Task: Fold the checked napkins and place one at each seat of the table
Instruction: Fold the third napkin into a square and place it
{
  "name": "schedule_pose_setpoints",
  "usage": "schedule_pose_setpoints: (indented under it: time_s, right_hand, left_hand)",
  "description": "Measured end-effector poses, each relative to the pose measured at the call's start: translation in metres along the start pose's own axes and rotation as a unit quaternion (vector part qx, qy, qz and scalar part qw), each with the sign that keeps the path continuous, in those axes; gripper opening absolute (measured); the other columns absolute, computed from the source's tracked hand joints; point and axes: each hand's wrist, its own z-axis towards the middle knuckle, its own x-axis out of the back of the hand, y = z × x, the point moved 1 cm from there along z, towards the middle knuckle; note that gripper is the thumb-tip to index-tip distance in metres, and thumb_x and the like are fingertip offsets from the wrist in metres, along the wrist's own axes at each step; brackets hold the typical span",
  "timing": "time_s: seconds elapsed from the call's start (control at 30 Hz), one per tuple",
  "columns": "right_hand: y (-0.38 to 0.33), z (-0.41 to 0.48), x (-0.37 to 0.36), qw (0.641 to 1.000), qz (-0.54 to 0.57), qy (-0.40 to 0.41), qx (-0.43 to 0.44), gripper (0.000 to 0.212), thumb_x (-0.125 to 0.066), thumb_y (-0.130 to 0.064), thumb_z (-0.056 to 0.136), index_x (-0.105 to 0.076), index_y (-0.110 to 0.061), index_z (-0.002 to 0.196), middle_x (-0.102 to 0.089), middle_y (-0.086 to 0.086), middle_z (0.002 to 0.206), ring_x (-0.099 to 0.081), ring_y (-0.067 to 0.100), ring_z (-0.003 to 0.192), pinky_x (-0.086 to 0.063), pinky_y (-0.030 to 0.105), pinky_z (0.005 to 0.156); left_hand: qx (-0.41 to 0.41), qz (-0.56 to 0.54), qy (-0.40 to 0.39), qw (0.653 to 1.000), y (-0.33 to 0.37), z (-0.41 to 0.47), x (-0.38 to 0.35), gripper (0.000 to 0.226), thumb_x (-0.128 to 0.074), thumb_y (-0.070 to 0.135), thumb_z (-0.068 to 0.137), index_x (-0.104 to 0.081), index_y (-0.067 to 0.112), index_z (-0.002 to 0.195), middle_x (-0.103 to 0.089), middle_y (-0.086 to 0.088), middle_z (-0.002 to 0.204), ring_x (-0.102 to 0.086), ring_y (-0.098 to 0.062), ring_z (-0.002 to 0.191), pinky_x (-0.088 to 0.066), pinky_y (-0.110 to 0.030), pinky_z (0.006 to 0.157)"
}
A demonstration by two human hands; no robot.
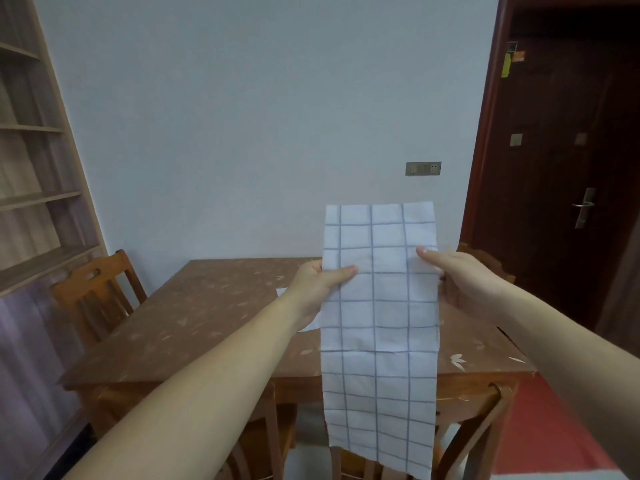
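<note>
Two bare forearms (194,386) reach out over the worktop's near edge. The left hand (320,282) pinches the left edge of the checked napkin (377,306), thumb on the front and the other fingers hidden behind the cloth. The right hand (460,282) pinches the right edge the same way. Held at both sides, the napkin hangs flat as a long narrow strip above the near right part of the worktop (207,306), its tail falling past the near edge in front of a chair (478,420). A layer edge crosses it lower down, so it looks partly folded, likely raised to line up the next fold. Behind it, a second white cloth (282,291) lies on the worktop, mostly hidden. Another chair (93,289) stands at the worktop's left side.
</note>
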Motion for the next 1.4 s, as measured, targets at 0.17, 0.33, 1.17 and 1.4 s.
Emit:
schedule_pose_setpoints:
  time_s: [0.17,0.33,1.17,1.4]
  right_hand:
    - [0.008,-0.002,-0.001,0.999,-0.03,-0.011,0.005,0.028,-0.055,-0.024,0.097,-0.072,-0.001,0.098,-0.077,0.011,0.094,-0.075,0.02,0.084,-0.06,0.026,0.067]
    - [0.015,-0.003,-0.007,0.996,-0.055,-0.063,-0.023,0.022,-0.059,-0.017,0.095,-0.072,-0.005,0.083,-0.077,0.005,0.079,-0.074,0.013,0.069,-0.055,0.019,0.056]
    - [0.043,0.005,-0.005,0.99,-0.11,0.046,-0.078,0.056,-0.06,-0.015,0.096,-0.036,-0.02,0.147,-0.064,0.006,0.11,-0.069,0.024,0.096,-0.057,0.03,0.073]
    - [0.042,0.006,-0.004,0.988,-0.068,0.138,-0.03,0.075,-0.071,-0.009,0.088,-0.032,-0.027,0.149,-0.061,0.007,0.105,-0.071,0.027,0.088,-0.058,0.034,0.071]
  left_hand:
    - [-0.021,-0.004,0.021,1.0,-0.002,0.008,0.005,0.067,-0.086,0.042,0.054,-0.071,0.004,0.108,-0.074,-0.009,0.108,-0.067,-0.026,0.109,-0.044,-0.05,0.106]
    - [-0.018,-0.06,0.055,0.997,0.0,0.01,0.006,0.023,-0.079,0.026,0.077,-0.076,0.008,0.091,-0.075,-0.011,0.1,-0.068,-0.032,0.105,-0.047,-0.056,0.101]
    - [0.166,0.069,-0.044,0.983,-0.016,-0.004,0.011,0.03,-0.074,0.019,0.083,-0.069,0.01,0.111,-0.073,-0.01,0.108,-0.069,-0.026,0.1,-0.053,-0.038,0.09]
    - [0.136,0.038,0.022,0.99,-0.014,-0.007,0.012,0.07,-0.078,0.009,0.079,-0.045,0.004,0.14,-0.062,-0.012,0.128,-0.068,-0.023,0.102,-0.057,-0.035,0.081]
